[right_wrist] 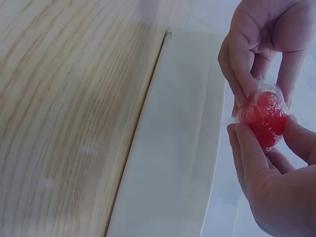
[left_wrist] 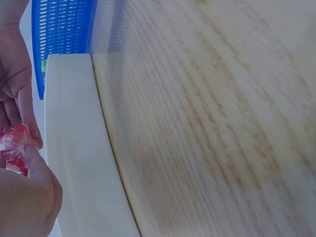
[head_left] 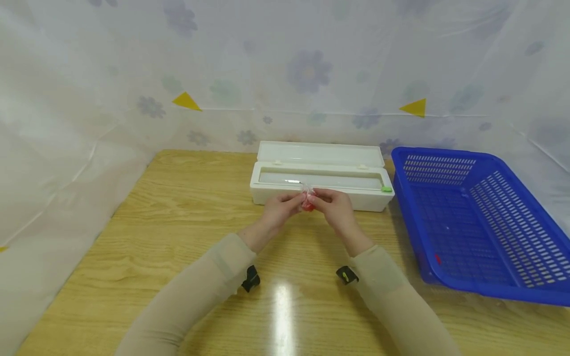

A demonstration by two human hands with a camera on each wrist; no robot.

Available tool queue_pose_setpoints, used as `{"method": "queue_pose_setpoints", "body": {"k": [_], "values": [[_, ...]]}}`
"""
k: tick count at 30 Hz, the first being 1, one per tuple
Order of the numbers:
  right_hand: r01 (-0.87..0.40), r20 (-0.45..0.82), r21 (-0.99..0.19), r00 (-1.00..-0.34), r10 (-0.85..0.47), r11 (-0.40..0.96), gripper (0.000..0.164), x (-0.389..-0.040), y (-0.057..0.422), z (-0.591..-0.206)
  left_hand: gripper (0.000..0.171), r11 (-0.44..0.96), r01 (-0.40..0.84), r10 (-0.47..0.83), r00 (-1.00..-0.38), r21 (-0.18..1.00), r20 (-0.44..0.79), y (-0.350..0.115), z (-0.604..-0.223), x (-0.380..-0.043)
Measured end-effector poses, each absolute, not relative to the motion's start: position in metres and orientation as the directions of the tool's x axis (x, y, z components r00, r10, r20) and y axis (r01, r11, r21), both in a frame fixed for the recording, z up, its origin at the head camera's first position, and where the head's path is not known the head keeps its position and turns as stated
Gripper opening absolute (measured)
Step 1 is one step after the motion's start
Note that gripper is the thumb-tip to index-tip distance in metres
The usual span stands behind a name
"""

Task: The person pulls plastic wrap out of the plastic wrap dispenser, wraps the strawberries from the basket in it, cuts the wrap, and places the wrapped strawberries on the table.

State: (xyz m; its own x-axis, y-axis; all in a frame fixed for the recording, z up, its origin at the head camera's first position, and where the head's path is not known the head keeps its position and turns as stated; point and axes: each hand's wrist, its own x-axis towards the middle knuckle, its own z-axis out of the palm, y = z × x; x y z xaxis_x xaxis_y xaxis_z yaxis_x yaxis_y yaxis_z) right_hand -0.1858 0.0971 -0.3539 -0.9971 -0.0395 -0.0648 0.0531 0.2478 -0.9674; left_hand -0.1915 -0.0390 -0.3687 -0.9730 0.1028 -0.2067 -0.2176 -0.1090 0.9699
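The left hand [head_left: 279,209] and right hand [head_left: 337,206] pinch 1 small, rounded red object [right_wrist: 266,118], apparently already wrapped in crinkled clear plastic film [right_wrist: 269,89], not yet set down.

We can read no text, label, brand, number or sign in any of the three views. In the head view we see a small yellow-green mark [head_left: 345,277] on the black band [head_left: 352,273] at the right sleeve [head_left: 384,274], but it is too small for us to make out.
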Motion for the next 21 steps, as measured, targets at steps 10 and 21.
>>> {"method": "queue_pose_setpoints", "body": {"k": [10, 21], "values": [[0.021, -0.023, -0.97, -1.0, -0.003, 0.242, 0.035, -0.186, 0.094, -0.357, 0.034, -0.101, -0.223, 0.069, -0.974, 0.97, -0.217, -0.04, -0.367, -0.191], [-0.018, -0.011, -0.967, -0.994, -0.112, 0.253, 0.06, -0.181, 0.09, -0.352, 0.041, -0.126, -0.23, 0.094, -0.971, 0.965, -0.219, -0.063, -0.358, -0.189]]}}
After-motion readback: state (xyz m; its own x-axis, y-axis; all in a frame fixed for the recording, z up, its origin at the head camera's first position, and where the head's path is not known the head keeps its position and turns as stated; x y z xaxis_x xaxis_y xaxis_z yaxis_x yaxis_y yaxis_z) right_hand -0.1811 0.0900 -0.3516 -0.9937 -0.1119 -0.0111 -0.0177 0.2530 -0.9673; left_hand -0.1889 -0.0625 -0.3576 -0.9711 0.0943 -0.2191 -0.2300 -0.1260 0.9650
